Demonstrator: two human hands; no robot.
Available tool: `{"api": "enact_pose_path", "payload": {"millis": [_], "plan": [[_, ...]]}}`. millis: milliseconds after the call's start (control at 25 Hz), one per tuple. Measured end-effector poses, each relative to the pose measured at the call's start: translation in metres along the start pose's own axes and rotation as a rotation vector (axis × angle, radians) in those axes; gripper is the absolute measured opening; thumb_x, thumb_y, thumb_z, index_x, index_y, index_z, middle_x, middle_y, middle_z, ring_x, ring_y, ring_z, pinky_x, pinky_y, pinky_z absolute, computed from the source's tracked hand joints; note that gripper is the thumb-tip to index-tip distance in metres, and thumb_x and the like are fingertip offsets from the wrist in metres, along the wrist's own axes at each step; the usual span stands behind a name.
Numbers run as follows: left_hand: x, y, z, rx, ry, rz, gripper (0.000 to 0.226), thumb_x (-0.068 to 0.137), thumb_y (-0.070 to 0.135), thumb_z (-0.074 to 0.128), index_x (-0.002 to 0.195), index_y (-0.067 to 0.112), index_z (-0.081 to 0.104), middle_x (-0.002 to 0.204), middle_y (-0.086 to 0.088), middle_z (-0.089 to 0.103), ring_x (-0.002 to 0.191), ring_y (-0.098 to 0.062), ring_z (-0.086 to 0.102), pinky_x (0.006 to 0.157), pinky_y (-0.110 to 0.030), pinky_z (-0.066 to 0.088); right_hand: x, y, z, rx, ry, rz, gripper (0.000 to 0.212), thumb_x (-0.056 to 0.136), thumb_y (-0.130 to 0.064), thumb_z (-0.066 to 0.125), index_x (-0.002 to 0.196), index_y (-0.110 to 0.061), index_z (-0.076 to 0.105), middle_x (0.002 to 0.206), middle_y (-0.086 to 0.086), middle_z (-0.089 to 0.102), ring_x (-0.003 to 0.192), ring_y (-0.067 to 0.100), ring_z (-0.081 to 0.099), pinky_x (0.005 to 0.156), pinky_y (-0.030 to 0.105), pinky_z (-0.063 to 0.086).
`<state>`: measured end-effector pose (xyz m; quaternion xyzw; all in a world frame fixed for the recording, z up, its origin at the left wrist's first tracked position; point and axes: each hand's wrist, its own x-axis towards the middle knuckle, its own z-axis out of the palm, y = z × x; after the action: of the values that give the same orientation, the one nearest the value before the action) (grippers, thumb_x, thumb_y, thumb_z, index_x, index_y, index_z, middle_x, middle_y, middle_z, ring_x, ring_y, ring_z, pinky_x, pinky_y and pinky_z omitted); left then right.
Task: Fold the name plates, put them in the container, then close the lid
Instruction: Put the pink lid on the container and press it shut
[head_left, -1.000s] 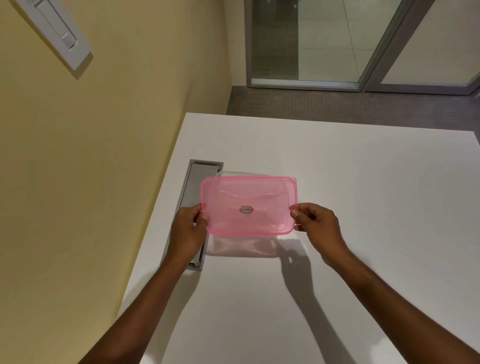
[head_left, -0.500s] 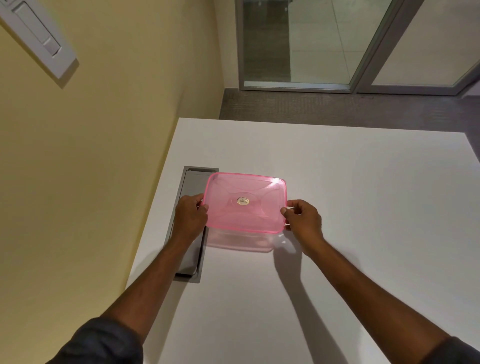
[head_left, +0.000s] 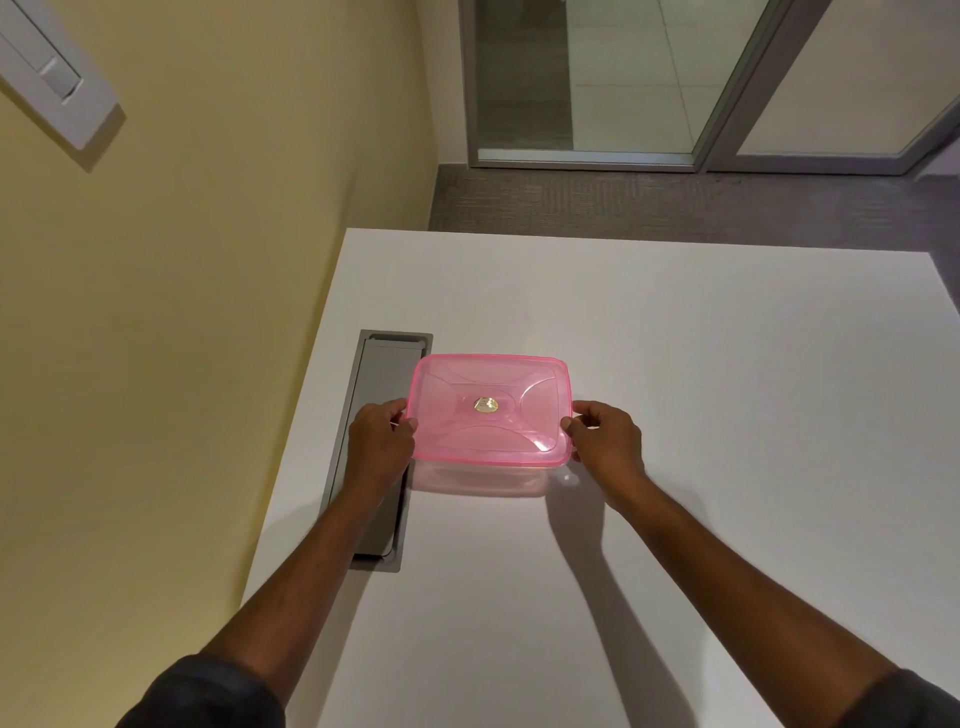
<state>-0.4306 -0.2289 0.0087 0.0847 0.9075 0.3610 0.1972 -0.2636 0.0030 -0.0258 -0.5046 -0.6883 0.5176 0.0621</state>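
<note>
A translucent pink lid (head_left: 488, 410) with a small gold sticker at its middle lies level over a clear container (head_left: 483, 480) on the white table (head_left: 727, 415). My left hand (head_left: 379, 447) pinches the lid's left edge. My right hand (head_left: 605, 441) pinches its right edge. Only the container's lower front wall shows below the lid. No name plates are visible; what is inside the container is hidden.
A grey cable hatch (head_left: 382, 441) is set into the table along its left edge, under my left hand. A yellow wall stands close on the left. Carpet and a glass door lie beyond the table's far edge.
Both hands have lowered the pink lid from a tilted position above the container to lie flat over it. The view has shifted slightly.
</note>
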Motion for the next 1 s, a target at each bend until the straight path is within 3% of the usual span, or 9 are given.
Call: {"api": "enact_pose_path", "payload": {"millis": [120, 240, 280, 400, 520, 720, 1000], "plan": [[0.004, -0.006, 0.001, -0.043, -0.011, -0.040, 0.042, 0.104, 0.016, 0.065, 0.146, 0.011, 0.065, 0.127, -0.013, 0.071, 0.114, -0.029, 0.069, 0.102, -0.044, 0.058, -0.003, -0.002, 0.001, 0.018, -0.001, 0.048, 0.038, 0.097, -0.025, 0.075, 0.134, -0.015, 0.072, 0.096, -0.003, 0.076, 0.097, 0.028, 0.077, 0.097, 0.053, 0.064], [0.014, -0.004, 0.006, -0.042, 0.012, -0.037, 0.048, 0.106, 0.030, 0.062, 0.151, 0.015, 0.057, 0.138, -0.013, 0.065, 0.123, -0.031, 0.066, 0.106, -0.047, 0.056, -0.011, 0.002, 0.001, 0.052, -0.019, 0.139, 0.046, 0.093, -0.039, 0.080, 0.130, -0.017, 0.065, 0.103, -0.002, 0.069, 0.089, 0.024, 0.076, 0.076, 0.041, 0.068], [0.020, -0.002, 0.008, -0.030, 0.025, -0.022, 0.050, 0.106, 0.034, 0.060, 0.153, 0.016, 0.055, 0.142, -0.014, 0.062, 0.126, -0.032, 0.065, 0.108, -0.048, 0.055, -0.015, 0.004, 0.002, 0.065, -0.032, 0.170, 0.046, 0.092, -0.042, 0.081, 0.127, -0.017, 0.065, 0.105, 0.000, 0.070, 0.085, 0.023, 0.077, 0.069, 0.036, 0.067], [0.041, 0.010, 0.019, 0.083, 0.033, -0.013, 0.056, 0.108, 0.050, 0.049, 0.155, 0.020, 0.051, 0.149, -0.018, 0.056, 0.133, -0.038, 0.060, 0.111, -0.054, 0.052, -0.022, 0.013, 0.006, 0.119, -0.049, 0.243, 0.047, 0.091, -0.047, 0.082, 0.112, -0.007, 0.069, 0.094, 0.009, 0.076, 0.071, 0.024, 0.076, 0.069, 0.038, 0.069], [0.053, 0.016, 0.034, 0.186, 0.016, -0.138, 0.068, 0.108, 0.064, 0.033, 0.148, 0.013, 0.053, 0.145, -0.022, 0.056, 0.131, -0.043, 0.059, 0.108, -0.057, 0.051, -0.024, 0.015, 0.010, 0.206, -0.054, 0.320, 0.049, 0.094, -0.044, 0.081, 0.108, 0.002, 0.070, 0.093, 0.020, 0.077, 0.078, 0.033, 0.082, 0.063, 0.031, 0.068], [0.042, 0.005, 0.056, 0.217, 0.135, -0.189, 0.076, 0.110, 0.063, 0.020, 0.133, 0.004, 0.062, 0.128, -0.028, 0.066, 0.117, -0.049, 0.065, 0.098, -0.054, 0.052, -0.025, 0.018, 0.014, 0.290, -0.039, 0.357, 0.040, 0.094, -0.036, 0.083, 0.101, 0.002, 0.072, 0.095, 0.021, 0.080, 0.071, 0.028, 0.083, 0.079, 0.041, 0.071], [0.039, -0.004, 0.061, 0.141, 0.205, -0.116, 0.069, 0.112, 0.059, 0.020, 0.118, 0.006, 0.063, 0.112, -0.026, 0.071, 0.105, -0.048, 0.068, 0.088, -0.054, 0.056, -0.022, 0.026, 0.019, 0.257, 0.016, 0.334, 0.026, 0.095, -0.029, 0.083, 0.098, -0.006, 0.071, 0.085, 0.013, 0.081, 0.061, 0.020, 0.081, 0.060, 0.027, 0.066]]}}
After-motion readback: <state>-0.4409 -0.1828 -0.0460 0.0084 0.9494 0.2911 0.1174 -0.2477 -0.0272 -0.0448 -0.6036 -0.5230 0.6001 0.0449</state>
